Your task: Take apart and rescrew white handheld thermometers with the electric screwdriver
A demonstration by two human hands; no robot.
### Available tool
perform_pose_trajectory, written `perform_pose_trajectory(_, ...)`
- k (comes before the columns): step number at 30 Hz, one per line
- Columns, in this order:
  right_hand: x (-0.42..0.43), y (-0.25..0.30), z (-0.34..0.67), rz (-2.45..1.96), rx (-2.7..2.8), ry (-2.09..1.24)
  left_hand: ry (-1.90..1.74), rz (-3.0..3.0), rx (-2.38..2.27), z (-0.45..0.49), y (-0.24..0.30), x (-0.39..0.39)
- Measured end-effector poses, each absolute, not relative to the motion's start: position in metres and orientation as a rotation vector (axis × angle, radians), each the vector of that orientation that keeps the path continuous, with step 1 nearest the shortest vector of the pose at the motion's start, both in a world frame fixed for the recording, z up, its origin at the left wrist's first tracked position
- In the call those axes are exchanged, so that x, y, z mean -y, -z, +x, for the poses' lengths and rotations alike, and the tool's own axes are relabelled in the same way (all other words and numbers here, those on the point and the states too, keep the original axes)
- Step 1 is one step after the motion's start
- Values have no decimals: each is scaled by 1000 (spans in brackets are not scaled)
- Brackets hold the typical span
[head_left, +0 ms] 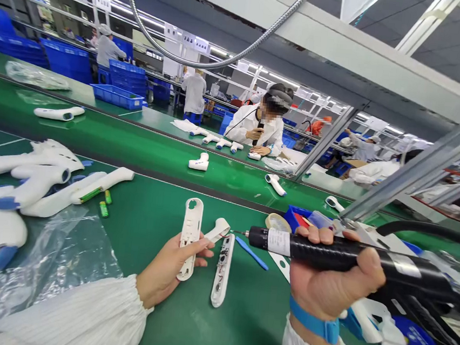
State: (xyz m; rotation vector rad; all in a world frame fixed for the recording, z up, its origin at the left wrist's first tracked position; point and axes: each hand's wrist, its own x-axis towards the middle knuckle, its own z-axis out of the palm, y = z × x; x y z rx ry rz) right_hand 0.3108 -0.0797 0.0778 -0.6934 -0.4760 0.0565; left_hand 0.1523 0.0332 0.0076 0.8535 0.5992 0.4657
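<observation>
My left hand (172, 267) is closed around a long white plastic housing half (191, 228), its hollow inner side facing up. In my right hand (329, 282) lies a black electric screwdriver (315, 251), held sideways with its thin bit pointing left. The bit tip is near a second open housing half (222, 272), which lies on the green table with a circuit board and wires inside. A small white head piece (218, 230) sits between the two halves, joined by thin wires. Right of them lies a blue pry tool (252, 253).
Several white thermometer-shaped housings (46, 179) are piled at the left beside green batteries (104, 208) and a clear plastic bag (63, 254). Beyond runs a green conveyor belt (154, 154) carrying spaced units. A roll of tape (278, 222) and a blue bin (294, 218) stand right. Opposite, a person (259, 121) works.
</observation>
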Motion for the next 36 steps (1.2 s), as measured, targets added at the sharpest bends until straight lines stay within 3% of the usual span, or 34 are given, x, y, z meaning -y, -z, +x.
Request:
perform_pose_trajectory(15,73,-65,274,-712,540,-206,-471,687,-569,153,-6,-34)
perform_pose_trajectory(28,73,-65,274,-715,483,-263,-519,1036,-502,151,-7,-35)
perform_pose_trajectory(36,81,-66,260,-667,771,-152,-330,629,-507,155,1,-37)
